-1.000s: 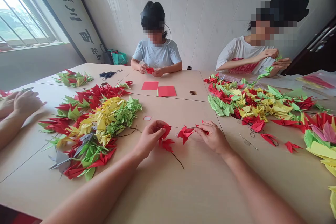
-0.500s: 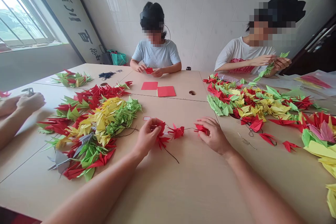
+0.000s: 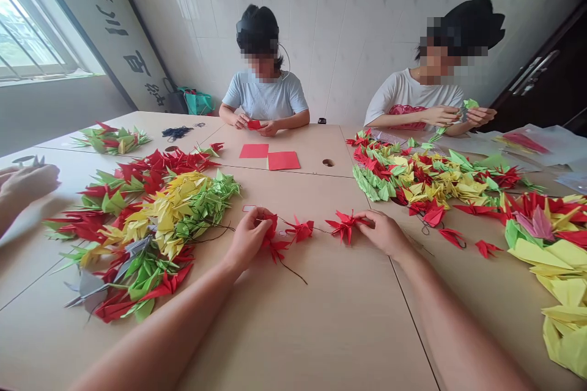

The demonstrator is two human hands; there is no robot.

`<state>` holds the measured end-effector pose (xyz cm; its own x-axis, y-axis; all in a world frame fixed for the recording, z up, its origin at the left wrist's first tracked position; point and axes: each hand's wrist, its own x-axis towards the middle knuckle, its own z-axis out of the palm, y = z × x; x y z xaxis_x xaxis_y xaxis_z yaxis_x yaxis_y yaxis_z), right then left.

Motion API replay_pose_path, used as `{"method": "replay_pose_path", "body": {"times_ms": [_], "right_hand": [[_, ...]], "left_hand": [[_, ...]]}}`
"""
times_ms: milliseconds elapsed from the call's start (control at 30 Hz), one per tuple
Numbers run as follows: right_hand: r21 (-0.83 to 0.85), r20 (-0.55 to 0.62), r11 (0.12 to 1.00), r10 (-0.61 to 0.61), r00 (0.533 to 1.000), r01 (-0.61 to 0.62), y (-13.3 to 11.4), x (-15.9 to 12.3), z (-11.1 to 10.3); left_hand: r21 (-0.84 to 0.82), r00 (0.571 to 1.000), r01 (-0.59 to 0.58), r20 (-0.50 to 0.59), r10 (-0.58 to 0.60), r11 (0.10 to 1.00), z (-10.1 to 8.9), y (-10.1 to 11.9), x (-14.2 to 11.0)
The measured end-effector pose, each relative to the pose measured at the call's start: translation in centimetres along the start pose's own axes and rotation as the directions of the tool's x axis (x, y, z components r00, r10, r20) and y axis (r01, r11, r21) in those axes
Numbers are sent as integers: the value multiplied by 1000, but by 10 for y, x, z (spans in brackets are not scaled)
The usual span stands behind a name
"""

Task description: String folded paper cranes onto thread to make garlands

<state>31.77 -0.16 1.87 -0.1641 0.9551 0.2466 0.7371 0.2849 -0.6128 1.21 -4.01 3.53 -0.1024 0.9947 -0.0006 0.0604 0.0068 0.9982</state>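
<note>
A string of red origami paper cranes [image 3: 300,230] on dark thread stretches across the tabletop between my hands. My left hand [image 3: 248,239] grips a red crane [image 3: 271,243] at one end, and a loose thread end [image 3: 293,272] trails below it toward me. My right hand [image 3: 383,234] pinches the thread beside another red crane [image 3: 343,225]. Left of my hands lies a large heap of red, yellow and green paper cranes [image 3: 151,226]. A similar heap [image 3: 426,180] spreads to the right.
Across the pale table [image 3: 321,317], two seated people fold paper: one [image 3: 263,98] with red paper, one [image 3: 413,101] with a green crane. Another person's hand [image 3: 27,183] rests at far left. Red paper squares [image 3: 283,160] and a black thread bundle [image 3: 177,132] lie beyond.
My right hand has drawn away from my left, stretching the thread and crane string straighter. The view has turned slightly right. The person at right has brought the green crane closer in.
</note>
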Motion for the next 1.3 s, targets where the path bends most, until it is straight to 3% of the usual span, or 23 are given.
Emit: {"method": "replay_pose_path", "body": {"times_ms": [200,367,467,567,833,1067,1300], "right_hand": [[-74,-135,991,98,986,-109,11,2,-5],[-55,-72,994,-99,992,95,-2,1,1],[-80,-2,987,-139,990,138,-8,-1,8],[-134,12,987,-82,997,83,-4,-1,10],[-237,-94,969,45,995,-66,13,0,3],[-329,-173,925,-256,951,189,-2,1,12],[-400,-217,898,-288,933,184,-6,0,13]], "left_hand": [[-2,999,37,0,-37,999,-3,-8,6],[13,999,26,21,-27,1000,-5,-12,8],[28,1000,23,20,-24,999,-4,-12,8],[39,999,30,17,-30,999,-4,-12,8],[32,1000,26,5,-26,999,-5,-13,9],[41,1000,22,11,-23,999,-4,-12,8],[12,998,67,13,-67,998,-1,-6,6]]}}
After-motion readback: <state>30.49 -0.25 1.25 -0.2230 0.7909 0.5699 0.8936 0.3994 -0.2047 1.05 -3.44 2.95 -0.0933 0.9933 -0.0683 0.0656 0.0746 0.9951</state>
